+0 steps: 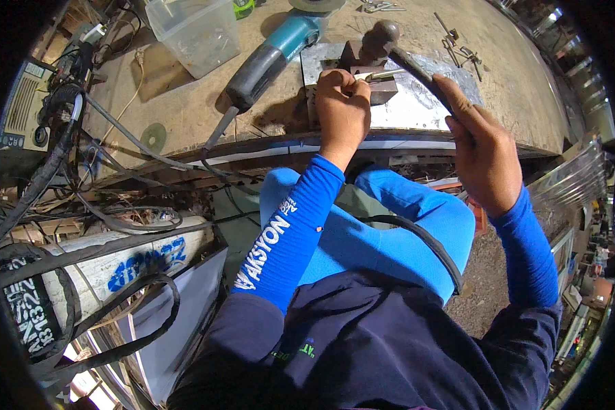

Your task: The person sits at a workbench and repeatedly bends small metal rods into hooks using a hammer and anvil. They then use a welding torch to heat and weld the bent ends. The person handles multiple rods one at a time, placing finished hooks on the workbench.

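Observation:
My right hand (486, 147) grips the dark handle of a ball-peen hammer (417, 70), fingers wrapped round it. The rounded, rusty hammer head is over the far end of a brown metal block (383, 93). My left hand (344, 109) is closed in a pinch at the block's left side, on the near end of a thin, shiny metal rod (387, 74). This rod lies across the top of the block, below the hammer head. Under the block is a flat, silvery metal plate (430, 102) on the wooden workbench (526, 89). My left fingertips are partly hidden.
Left of the plate lies a teal and black angle grinder (273, 61), its cable running off the bench edge. Beyond it stands a clear plastic bin (197, 41). Small metal pieces (463, 53) lie at the right. A white cylinder (133, 265) and loose cables are at lower left.

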`<state>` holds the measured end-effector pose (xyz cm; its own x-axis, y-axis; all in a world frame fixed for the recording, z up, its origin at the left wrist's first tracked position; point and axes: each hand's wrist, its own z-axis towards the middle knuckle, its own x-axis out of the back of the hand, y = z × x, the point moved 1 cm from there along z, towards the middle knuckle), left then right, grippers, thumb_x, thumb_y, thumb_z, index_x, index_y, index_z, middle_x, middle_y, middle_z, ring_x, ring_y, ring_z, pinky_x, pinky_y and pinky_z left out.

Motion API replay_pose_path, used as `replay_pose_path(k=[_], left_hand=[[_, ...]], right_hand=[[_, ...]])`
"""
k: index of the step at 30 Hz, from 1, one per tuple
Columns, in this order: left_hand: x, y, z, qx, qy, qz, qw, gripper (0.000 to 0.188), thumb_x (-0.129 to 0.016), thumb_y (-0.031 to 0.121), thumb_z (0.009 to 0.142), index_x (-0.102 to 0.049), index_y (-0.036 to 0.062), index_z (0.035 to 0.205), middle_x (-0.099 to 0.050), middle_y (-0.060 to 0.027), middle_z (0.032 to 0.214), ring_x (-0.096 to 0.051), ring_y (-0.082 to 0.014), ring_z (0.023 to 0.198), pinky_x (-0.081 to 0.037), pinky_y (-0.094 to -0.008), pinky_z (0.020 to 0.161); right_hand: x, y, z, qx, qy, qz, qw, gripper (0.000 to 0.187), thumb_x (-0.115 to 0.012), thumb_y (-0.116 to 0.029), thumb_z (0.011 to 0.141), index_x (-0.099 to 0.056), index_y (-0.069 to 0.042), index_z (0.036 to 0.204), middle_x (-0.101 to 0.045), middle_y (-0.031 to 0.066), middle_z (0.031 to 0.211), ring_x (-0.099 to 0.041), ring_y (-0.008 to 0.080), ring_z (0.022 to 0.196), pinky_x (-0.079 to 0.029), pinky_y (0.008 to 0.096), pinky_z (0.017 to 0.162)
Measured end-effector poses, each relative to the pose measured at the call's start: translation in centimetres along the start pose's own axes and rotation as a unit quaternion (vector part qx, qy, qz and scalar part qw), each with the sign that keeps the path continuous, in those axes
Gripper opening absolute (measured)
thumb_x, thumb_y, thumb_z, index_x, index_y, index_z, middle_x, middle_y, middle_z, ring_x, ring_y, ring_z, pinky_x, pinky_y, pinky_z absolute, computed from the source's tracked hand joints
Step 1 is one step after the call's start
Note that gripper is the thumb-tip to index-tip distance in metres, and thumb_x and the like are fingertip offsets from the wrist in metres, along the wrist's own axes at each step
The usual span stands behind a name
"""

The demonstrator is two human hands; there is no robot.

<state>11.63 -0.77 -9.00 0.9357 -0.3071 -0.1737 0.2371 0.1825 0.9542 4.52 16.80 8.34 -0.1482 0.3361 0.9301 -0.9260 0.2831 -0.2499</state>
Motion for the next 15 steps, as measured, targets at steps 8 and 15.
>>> replay_pose_path(k=[8, 15], left_hand=[[0.5, -1.0, 0.0, -0.115, -0.016, 0.081, 0.99, 0.012, -0.07, 0.008, 0.089, -0.065, -0.0018, 0.086, -0.066, -0.0176, 0.092, -0.064, -0.0367, 0.093, -0.05, -0.0456, 0.084], [0.7, -1.7, 0.1, -0.046, -0.028, 0.05, 0.997, 0.016, -0.068, 0.012, 0.094, -0.064, -0.0031, 0.09, -0.065, -0.0149, 0.093, -0.064, -0.03, 0.088, -0.051, -0.0412, 0.084]], right_hand=[[-2.7, 5.7, -4.2, -0.067, 0.097, 0.068, 0.991, 0.053, -0.067, 0.002, 0.099, -0.062, -0.011, 0.15, -0.075, 0.0203, 0.116, -0.073, 0.0267, 0.099, -0.056, 0.0387, 0.091], [-5.3, 18.3, -6.7, -0.23, 0.13, 0.043, 0.963, 0.04, -0.067, -0.003, 0.096, -0.072, -0.008, 0.135, -0.077, 0.0217, 0.097, -0.075, 0.0269, 0.09, -0.056, 0.0369, 0.082]])
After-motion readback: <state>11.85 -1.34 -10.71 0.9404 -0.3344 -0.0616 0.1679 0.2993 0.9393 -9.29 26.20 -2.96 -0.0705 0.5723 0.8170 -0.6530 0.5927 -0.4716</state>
